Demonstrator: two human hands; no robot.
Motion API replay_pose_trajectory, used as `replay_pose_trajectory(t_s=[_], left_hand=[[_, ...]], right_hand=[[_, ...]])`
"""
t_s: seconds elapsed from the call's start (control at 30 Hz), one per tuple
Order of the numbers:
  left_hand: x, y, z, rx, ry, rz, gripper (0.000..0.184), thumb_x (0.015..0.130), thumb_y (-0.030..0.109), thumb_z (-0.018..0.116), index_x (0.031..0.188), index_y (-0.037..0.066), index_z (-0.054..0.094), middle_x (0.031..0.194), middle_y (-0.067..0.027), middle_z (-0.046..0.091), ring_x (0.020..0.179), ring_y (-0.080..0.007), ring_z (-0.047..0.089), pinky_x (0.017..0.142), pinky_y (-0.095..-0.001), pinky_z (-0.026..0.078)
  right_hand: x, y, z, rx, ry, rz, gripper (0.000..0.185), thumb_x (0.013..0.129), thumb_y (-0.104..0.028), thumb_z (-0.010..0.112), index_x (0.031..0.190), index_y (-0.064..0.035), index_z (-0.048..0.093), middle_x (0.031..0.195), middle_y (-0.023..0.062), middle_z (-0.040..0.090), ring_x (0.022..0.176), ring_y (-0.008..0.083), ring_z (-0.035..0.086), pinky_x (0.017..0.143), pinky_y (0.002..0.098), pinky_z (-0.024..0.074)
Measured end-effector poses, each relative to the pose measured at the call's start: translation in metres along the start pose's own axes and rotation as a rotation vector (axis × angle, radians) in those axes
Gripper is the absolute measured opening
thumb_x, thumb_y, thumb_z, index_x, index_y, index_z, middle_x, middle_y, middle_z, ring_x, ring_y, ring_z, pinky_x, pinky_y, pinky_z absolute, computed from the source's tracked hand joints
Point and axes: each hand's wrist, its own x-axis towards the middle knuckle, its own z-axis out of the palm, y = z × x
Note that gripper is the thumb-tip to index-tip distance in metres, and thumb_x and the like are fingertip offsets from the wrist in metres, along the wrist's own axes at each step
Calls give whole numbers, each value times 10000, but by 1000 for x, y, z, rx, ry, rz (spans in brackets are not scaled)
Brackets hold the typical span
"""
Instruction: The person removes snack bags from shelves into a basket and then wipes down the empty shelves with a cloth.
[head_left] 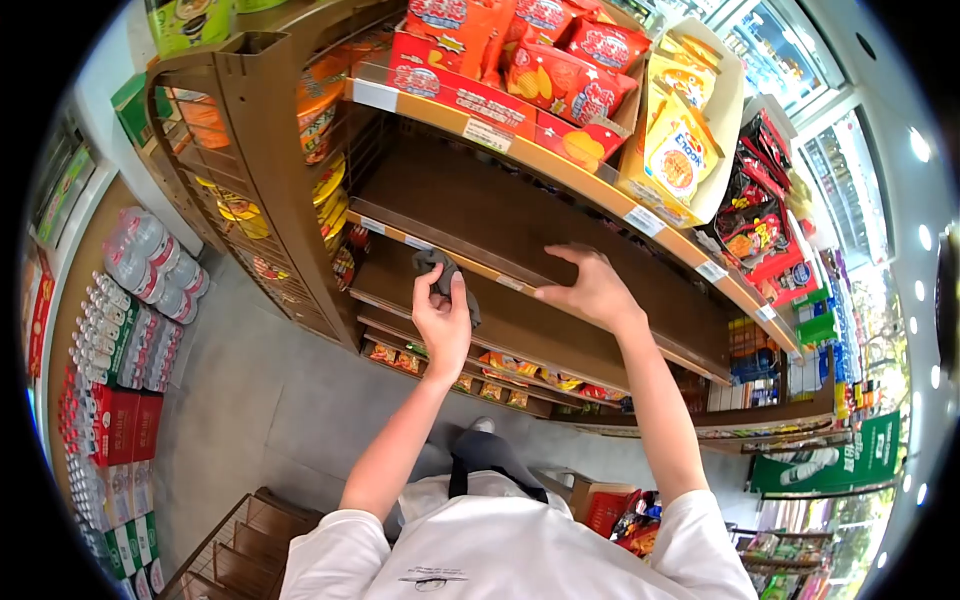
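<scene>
My left hand (443,318) is closed on a crumpled dark grey cloth (436,264), in front of the brown shelf unit. Part of the cloth hangs down beside my fingers. To the right, my right hand (590,287) has thumb and fingers apart with nothing between them, near the front edge of a bare brown shelf board (480,205). Whether that hand touches the edge I cannot tell. Small price labels (511,283) sit along the shelf's front strip.
Above are red snack bags (575,80) in a display box, a carton of yellow packets (683,150) and dark red bags (755,215). Packaged snacks (530,365) lie on lower shelves. Bottled water packs (155,260) stand at left. A wire rack (235,550) stands at lower left.
</scene>
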Motion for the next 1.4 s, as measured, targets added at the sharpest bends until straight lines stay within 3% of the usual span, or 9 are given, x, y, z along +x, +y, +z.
replay_pose_trajectory(t_s=[0.07, 0.2, 0.4, 0.57, 0.73, 0.87, 1.13, 1.23, 1.4], left_hand=[[-5, 1, 3, 29, 3, -7, 249, 936, 76, 611, 1149, -24, 527, 807, -44, 596, 710, -39, 544, 589, -185, 452], [-26, -1, 10, 45, -86, -21, 250, 925, 54, 617, 1141, -29, 524, 808, -45, 602, 698, -39, 545, 586, -193, 469], [-43, 1, 21, 192, -321, -25, 237, 896, 37, 649, 1096, -17, 534, 816, -64, 643, 692, -47, 590, 579, -197, 483], [-57, -22, 35, 150, -185, 37, 316, 898, 31, 646, 1188, -2, 525, 908, -88, 667, 771, -68, 617, 653, -195, 497], [-72, -21, 50, 318, -324, 27, 307, 875, 23, 669, 1154, -14, 547, 893, -83, 660, 782, -75, 625, 663, -208, 513], [-75, -19, 48, 247, -270, 24, 306, 867, 15, 670, 1145, -11, 544, 938, -62, 644, 780, -73, 623, 644, -212, 511], [-114, -29, 91, 281, -124, 100, 280, 897, 96, 655, 1133, 3, 536, 717, -33, 616, 578, -43, 538, 496, -215, 431], [-141, -44, 109, 339, -251, 89, 294, 872, 87, 680, 1124, 3, 554, 747, -31, 614, 597, -38, 546, 503, -205, 438], [-155, -46, 123, 283, -290, 77, 276, 877, 50, 668, 1122, -4, 551, 822, -41, 634, 657, -41, 570, 547, -207, 470]], right_hand=[[-11, 9, -2, 94, -117, 76, 723, 675, -319, 824, 1299, -64, 564, 1340, 161, 544, 1258, 341, 475, 1065, 405, 394], [-20, 24, 18, -27, 90, 74, 676, 669, -262, 821, 1270, -62, 585, 1298, 147, 570, 1211, 351, 503, 1039, 420, 410], [-24, 28, 29, -5, 156, 87, 670, 658, -279, 832, 1252, -79, 596, 1290, 125, 563, 1244, 339, 461, 1044, 471, 382], [-29, 23, 32, -63, 220, 177, 722, 657, -304, 838, 1290, -95, 562, 1375, 152, 482, 1285, 353, 414, 1061, 534, 337], [-34, 43, 29, -60, 233, 109, 811, 661, -348, 835, 1363, -127, 494, 1408, 164, 450, 1322, 367, 371, 1076, 561, 307], [-67, 113, -38, 20, 89, 291, 732, 657, -391, 833, 1275, -94, 577, 1265, 182, 579, 1202, 378, 491, 1042, 422, 409], [-125, 202, -37, -79, 74, 295, 834, 589, -336, 870, 1315, -90, 539, 1422, 186, 431, 1367, 386, 298, 1140, 471, 258], [-128, 198, -35, -83, 58, 321, 883, 608, -369, 860, 1361, -94, 490, 1486, 203, 336, 1421, 388, 198, 1162, 537, 173], [-144, 203, -42, -11, 74, 310, 891, 610, -365, 861, 1368, -89, 483, 1493, 216, 323, 1429, 390, 178, 1160, 557, 154]])
